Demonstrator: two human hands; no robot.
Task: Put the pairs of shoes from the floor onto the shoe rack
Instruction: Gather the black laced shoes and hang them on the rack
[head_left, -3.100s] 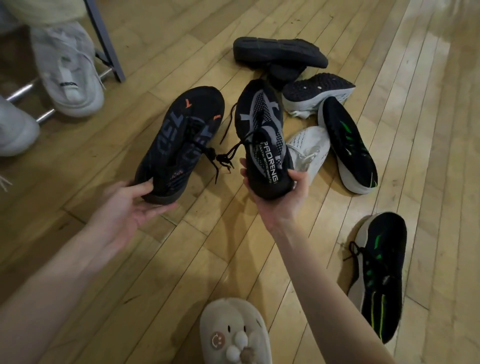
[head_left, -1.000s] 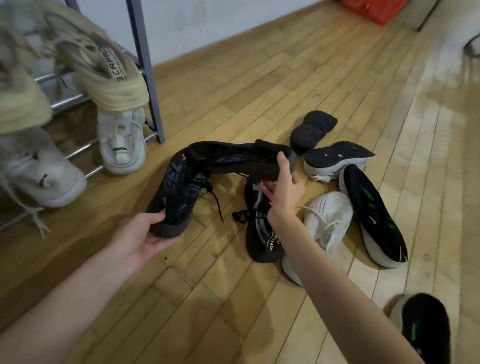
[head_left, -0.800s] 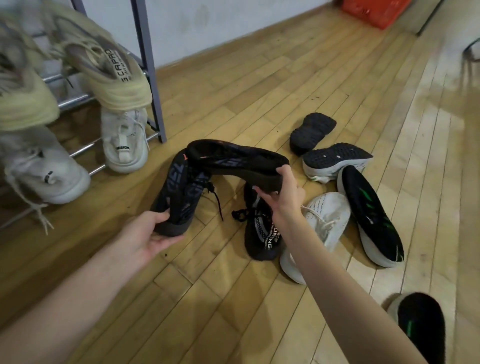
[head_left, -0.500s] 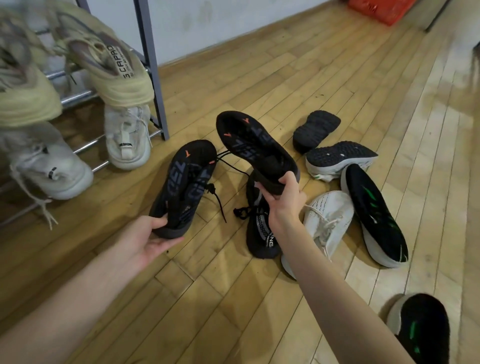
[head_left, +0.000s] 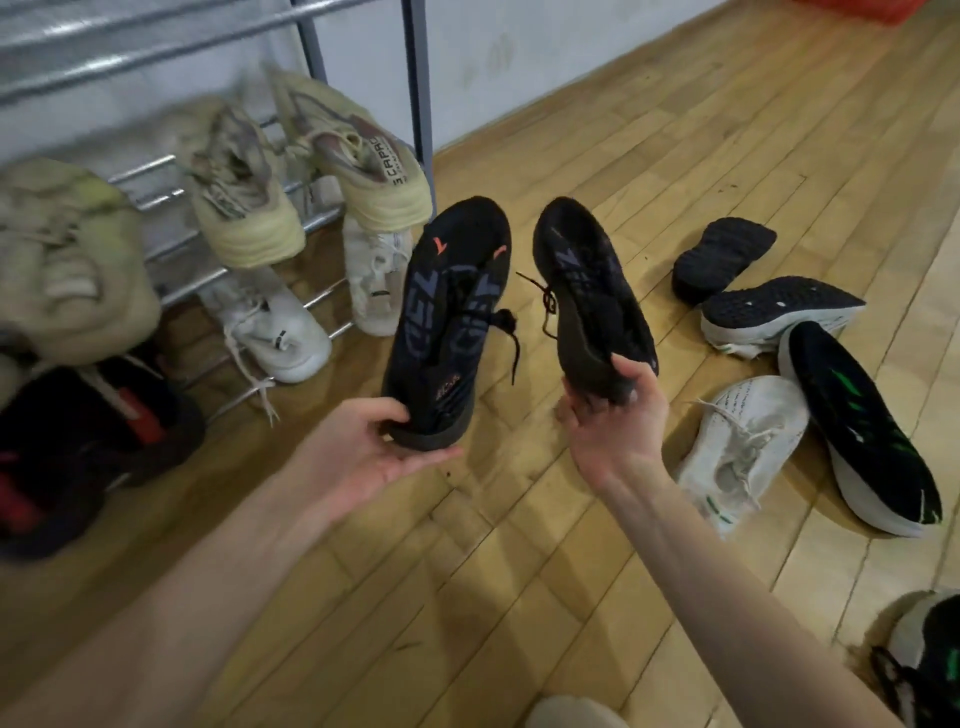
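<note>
I hold a pair of black sneakers with orange marks, both lifted off the floor, toes pointing away. My left hand (head_left: 374, 452) grips the heel of the left black sneaker (head_left: 447, 322). The matching right black sneaker (head_left: 587, 296) is gripped at its heel by my right hand (head_left: 618, 426). Their laces dangle between them. The metal shoe rack (head_left: 421, 93) stands at the left, close to the left sneaker's toe, with beige sneakers (head_left: 358, 156) and white sneakers (head_left: 270, 322) on its bars.
On the wooden floor at the right lie a white sneaker (head_left: 737, 447), a black-and-green sneaker (head_left: 862, 431), a white-soled shoe on its side (head_left: 779, 312) and a black shoe sole-up (head_left: 722, 254). Another black-green shoe (head_left: 930, 660) is at bottom right. Dark red-and-black shoes (head_left: 78, 431) sit at the rack's lower left.
Both hands have raised the black pair and carried it left toward the rack. My right hand swung its sneaker round so its toe points away, parallel to the left one.
</note>
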